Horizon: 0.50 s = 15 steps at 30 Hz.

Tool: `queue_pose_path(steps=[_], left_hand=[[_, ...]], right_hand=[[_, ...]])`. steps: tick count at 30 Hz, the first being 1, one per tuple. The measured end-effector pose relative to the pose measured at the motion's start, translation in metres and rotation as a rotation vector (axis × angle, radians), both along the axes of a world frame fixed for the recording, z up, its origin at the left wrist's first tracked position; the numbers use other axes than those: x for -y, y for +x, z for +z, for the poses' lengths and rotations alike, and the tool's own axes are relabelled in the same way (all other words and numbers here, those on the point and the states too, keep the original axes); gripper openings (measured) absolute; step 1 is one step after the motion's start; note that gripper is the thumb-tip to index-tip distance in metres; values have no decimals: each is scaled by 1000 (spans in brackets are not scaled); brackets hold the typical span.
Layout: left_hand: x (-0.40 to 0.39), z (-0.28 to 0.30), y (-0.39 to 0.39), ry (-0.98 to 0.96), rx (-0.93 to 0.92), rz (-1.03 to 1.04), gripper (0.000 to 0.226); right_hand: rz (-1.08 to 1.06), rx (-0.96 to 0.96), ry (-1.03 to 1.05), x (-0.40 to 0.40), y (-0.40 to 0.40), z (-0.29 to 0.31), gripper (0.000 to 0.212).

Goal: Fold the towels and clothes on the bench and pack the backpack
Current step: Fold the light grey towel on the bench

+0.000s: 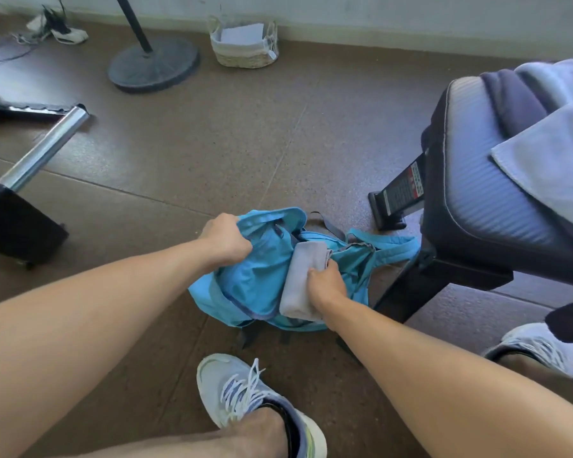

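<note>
Head cam looked down at a blue backpack (245, 285) lying on the brown floor (212, 153), just beside the bench (477, 180) leg. L hand (227, 239) clenched the fabric at the bag's opening rim, holding it up. R hand (326, 285) gripped a folded grey towel (303, 279), its far end at the bag's mouth. A pale towel (549, 166) and dark clothes (510, 97) sat on the bench's far end, w/ the towel draped over its right edge. White sneaker (245, 395) was near the bag.
</note>
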<state>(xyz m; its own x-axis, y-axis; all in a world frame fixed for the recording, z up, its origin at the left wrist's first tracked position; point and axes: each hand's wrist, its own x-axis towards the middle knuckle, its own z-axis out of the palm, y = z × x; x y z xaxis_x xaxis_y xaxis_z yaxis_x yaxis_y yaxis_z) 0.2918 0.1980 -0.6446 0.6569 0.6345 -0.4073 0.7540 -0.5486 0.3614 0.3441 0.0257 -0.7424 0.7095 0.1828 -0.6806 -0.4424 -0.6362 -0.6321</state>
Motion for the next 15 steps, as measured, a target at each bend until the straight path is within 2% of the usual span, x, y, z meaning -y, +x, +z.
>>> queue_pose_path(steps=[3, 6, 10, 15], left_hand=[[3, -6, 4, -150, 32, 77, 10], [11, -11, 7, -335, 121, 136, 30], [17, -17, 16, -252, 228, 145, 22], [26, -7, 20, -109, 249, 77, 29]], right_hand=[[-16, 38, 40, -10, -4, -3, 61], [33, 112, 85, -18, -10, -10, 66], [11, 135, 118, -26, -13, -24, 67], [-31, 132, -22, -33, -14, -31, 65]])
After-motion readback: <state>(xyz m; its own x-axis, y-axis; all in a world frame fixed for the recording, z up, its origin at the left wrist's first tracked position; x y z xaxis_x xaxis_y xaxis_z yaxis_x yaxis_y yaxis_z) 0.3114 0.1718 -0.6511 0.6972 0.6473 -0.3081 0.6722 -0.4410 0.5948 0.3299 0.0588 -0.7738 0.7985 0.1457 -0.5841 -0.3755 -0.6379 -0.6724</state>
